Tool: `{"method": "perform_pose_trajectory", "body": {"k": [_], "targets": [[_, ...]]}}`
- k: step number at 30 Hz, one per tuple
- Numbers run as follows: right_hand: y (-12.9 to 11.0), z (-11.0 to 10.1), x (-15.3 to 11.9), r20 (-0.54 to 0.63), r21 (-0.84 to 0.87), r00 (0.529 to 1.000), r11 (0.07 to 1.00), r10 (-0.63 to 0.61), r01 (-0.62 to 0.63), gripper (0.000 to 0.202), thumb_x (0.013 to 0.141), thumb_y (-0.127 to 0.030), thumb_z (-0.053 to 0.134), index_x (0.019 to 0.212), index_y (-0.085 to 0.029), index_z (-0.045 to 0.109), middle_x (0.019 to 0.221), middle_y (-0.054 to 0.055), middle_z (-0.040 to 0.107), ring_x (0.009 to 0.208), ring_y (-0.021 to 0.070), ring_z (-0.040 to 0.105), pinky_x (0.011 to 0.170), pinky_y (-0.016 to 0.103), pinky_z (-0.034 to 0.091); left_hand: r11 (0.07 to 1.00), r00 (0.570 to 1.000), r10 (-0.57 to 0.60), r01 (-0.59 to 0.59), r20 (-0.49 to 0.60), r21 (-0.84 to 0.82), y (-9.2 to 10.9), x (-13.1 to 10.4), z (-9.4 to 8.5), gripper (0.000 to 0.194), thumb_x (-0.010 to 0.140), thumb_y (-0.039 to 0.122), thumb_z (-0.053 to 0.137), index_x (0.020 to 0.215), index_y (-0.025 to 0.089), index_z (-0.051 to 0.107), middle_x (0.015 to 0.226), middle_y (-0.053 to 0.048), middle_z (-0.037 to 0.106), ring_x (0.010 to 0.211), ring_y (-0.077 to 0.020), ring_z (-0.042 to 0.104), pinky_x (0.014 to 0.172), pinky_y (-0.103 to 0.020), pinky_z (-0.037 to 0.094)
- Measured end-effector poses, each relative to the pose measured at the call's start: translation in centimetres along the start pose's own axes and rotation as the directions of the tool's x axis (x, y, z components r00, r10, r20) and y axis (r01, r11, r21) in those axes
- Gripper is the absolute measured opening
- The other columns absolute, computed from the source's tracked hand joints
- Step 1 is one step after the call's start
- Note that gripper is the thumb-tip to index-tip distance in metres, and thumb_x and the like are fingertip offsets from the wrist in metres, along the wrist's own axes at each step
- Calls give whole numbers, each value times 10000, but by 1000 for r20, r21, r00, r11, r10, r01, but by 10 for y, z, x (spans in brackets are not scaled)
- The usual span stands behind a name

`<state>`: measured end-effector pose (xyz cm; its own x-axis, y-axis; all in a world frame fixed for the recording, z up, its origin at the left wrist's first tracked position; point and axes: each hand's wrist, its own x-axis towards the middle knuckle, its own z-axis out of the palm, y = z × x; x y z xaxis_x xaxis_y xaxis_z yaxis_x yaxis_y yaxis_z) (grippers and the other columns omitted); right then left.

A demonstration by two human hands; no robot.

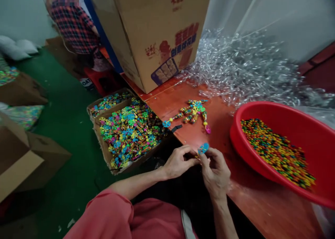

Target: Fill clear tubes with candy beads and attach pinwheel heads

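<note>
My left hand point(181, 161) and my right hand point(215, 171) meet over the near edge of the red-orange table point(193, 129). Between the right thumb and fingers is a blue plastic disc point(203, 148). The left thumb and forefinger pinch a small piece beside it, too small to make out clearly. Just beyond the hands lies a small group of finished-looking pieces point(190, 114), bead-filled tubes with coloured discs in yellow, green, blue and pink. One blue-ended piece point(166, 123) reaches the table edge.
A red basin point(277, 108) of coloured beads stands right. Behind are clear plastic tubes point(240, 64) and a large carton point(162, 33). Boxes of colourful pieces point(131, 131) sit left, below the table. A person in a checked shirt point(74, 26) is at the back left.
</note>
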<state>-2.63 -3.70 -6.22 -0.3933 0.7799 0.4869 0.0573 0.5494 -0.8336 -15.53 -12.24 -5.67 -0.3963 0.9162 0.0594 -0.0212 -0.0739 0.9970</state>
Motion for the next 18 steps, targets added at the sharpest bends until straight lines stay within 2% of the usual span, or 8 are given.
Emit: {"method": "perform_pose_trajectory", "body": {"k": [3, 5, 7, 9, 11, 14, 16, 18], "targets": [[0, 43, 9, 118, 56, 993, 998, 2, -9, 104, 983, -345, 721, 1003, -245, 742, 899, 36, 728, 800, 202, 677, 725, 331, 576, 997, 994, 24, -16, -108, 73, -6, -9, -37, 394, 897, 562, 806, 904, 170, 760, 947, -46, 697, 893, -189, 643, 794, -292, 499], [-3, 71, 10, 238, 99, 971, 995, -19, -5, 141, 992, -356, 714, 1078, -255, 759, 988, 59, 763, 893, 230, 713, 812, 379, 612, 984, 979, 71, -37, -192, 177, -14, -16, -70, 343, 923, 522, 788, 933, 181, 766, 960, -45, 694, 908, -193, 649, 804, -295, 500], [-9, 94, 11, 353, 125, 932, 991, -82, 40, 212, 1008, -346, 695, 1192, -269, 766, 1166, 94, 779, 1064, 266, 733, 970, 455, 613, 949, 944, 135, -36, -301, 314, -23, -22, -112, 302, 937, 495, 777, 960, 193, 771, 989, -53, 699, 948, -207, 657, 823, -305, 506], [-13, 109, 13, 404, 128, 902, 986, -153, 110, 259, 1024, -330, 669, 1258, -279, 765, 1331, 115, 746, 1228, 292, 704, 1093, 514, 569, 890, 877, 199, 26, -438, 455, -27, -25, -163, 309, 938, 503, 771, 980, 198, 767, 1018, -68, 705, 979, -229, 660, 830, -322, 521], [-13, 112, 19, 386, 97, 902, 981, -192, 168, 257, 1031, -328, 652, 1254, -278, 771, 1387, 124, 721, 1288, 300, 683, 1124, 541, 550, 796, 813, 253, 133, -525, 590, -28, -27, -217, 337, 966, 513, 732, 1047, 188, 762, 1093, -100, 715, 1041, -262, 662, 897, -371, 536], [1, 95, 35, 275, -23, 937, 973, -214, 229, 237, 1026, -335, 659, 1220, -264, 775, 1327, 127, 737, 1270, 299, 690, 1129, 560, 538, 567, 809, 271, 303, -521, 766, -26, -26, -284, 459, 977, 519, 709, 1265, 163, 730, 1227, -168, 701, 1195, -345, 621, 1085, -505, 485], [18, 76, 50, 163, -150, 960, 956, -228, 253, 241, 1018, -348, 668, 1209, -249, 777, 1309, 130, 744, 1259, 302, 693, 1160, 590, 501, 451, 822, 297, 329, -487, 830, -25, -18, -305, 553, 995, 539, 666, 1374, 137, 689, 1344, -215, 653, 1301, -391, 566, 1150, -556, 439], [36, 54, 64, 71, -275, 971, 932, -226, 237, 285, 1011, -387, 675, 1231, -234, 770, 1345, 140, 736, 1275, 313, 683, 1204, 633, 443, 423, 850, 335, 250, -407, 871, -24, 2, -305, 594, 1020, 560, 611, 1437, 140, 655, 1422, -223, 613, 1361, -396, 536, 1183, -568, 420]]}}
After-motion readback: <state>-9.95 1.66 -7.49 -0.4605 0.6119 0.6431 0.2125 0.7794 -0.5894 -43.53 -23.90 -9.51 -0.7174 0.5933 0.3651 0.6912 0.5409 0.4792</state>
